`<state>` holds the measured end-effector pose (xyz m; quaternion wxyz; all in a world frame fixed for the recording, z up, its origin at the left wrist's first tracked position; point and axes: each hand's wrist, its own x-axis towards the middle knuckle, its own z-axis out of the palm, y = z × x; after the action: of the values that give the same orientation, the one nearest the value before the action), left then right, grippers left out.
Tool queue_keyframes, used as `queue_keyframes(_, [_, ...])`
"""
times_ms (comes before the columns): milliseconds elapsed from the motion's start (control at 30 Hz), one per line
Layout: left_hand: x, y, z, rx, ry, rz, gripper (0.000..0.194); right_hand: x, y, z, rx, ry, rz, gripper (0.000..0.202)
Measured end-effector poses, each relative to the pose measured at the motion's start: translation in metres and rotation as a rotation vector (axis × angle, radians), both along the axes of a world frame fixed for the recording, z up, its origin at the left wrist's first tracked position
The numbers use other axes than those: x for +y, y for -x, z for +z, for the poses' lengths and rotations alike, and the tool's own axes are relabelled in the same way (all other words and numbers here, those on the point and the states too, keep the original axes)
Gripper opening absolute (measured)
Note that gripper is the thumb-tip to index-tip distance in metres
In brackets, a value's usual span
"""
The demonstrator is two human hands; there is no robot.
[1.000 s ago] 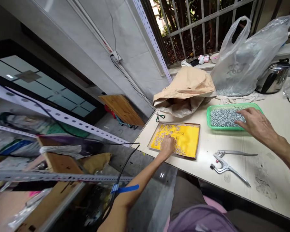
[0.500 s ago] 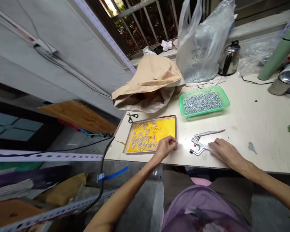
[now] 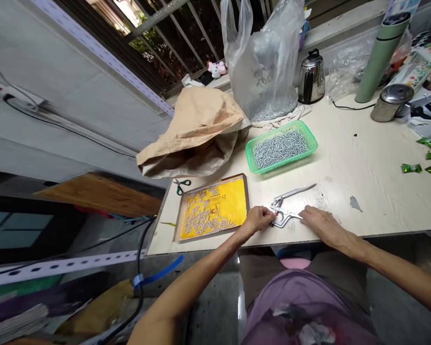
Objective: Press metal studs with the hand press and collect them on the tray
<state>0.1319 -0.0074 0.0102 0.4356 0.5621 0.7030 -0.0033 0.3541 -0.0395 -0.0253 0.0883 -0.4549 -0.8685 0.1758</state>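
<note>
"Left of your fingers?"
"One yellow tray [image 3: 237,195]. My left hand [image 3: 257,220] has pinched fingers, any contents hidden."
"Next?"
"One pair of pliers [image 3: 281,211] between my fingers; right hand [image 3: 322,226] at one handle, grip unclear."

Looking like silver metal pliers [image 3: 287,213], with a red bit and a small spring near the head, and lying on the pale table [image 3: 345,167] to the right of the yellow tray [image 3: 237,195] and on the near side of the green basket [image 3: 287,165]. Opening wide into two long handles, and pointing the round, curvy head at the left hand [image 3: 259,219]. Touching the right hand [image 3: 319,225] at the end of the near handle, and leaving the far handle sticking out free.
</note>
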Motion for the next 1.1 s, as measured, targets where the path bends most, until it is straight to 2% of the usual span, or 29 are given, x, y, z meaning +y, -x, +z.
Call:
queue_keyframes(233, [0.008, -0.003, 0.003, -0.036, 0.142, -0.04, 0.015, 0.0, -0.001, -0.005, -0.03, 0.038, 0.0, 0.013])
queue_keyframes(400, [0.008, -0.002, 0.005, -0.108, 0.236, -0.002, 0.018, -0.002, -0.003, -0.011, 0.027, 0.016, 0.029, 0.015])
queue_keyframes(600, [0.004, -0.003, 0.001, -0.139, 0.249, 0.025, 0.016, -0.009, -0.002, -0.02, 0.064, -0.031, 0.013, 0.019])
queue_keyframes(800, [0.002, -0.001, -0.004, -0.135, 0.256, 0.074, 0.011, -0.001, -0.004, -0.008, 0.024, -0.018, -0.003, 0.01])
queue_keyframes(967, [0.001, 0.001, -0.006, -0.144, 0.255, 0.066, 0.016, 0.033, -0.009, 0.006, -0.096, -0.041, -0.008, 0.086])
queue_keyframes(1033, [0.0, 0.001, -0.006, -0.139, 0.251, 0.069, 0.016, 0.045, -0.009, 0.009, -0.131, -0.009, 0.024, 0.097])
queue_keyframes(1100, [0.001, -0.001, -0.006, -0.129, 0.249, 0.075, 0.017, 0.051, -0.007, 0.012, -0.144, 0.0, 0.044, 0.096])
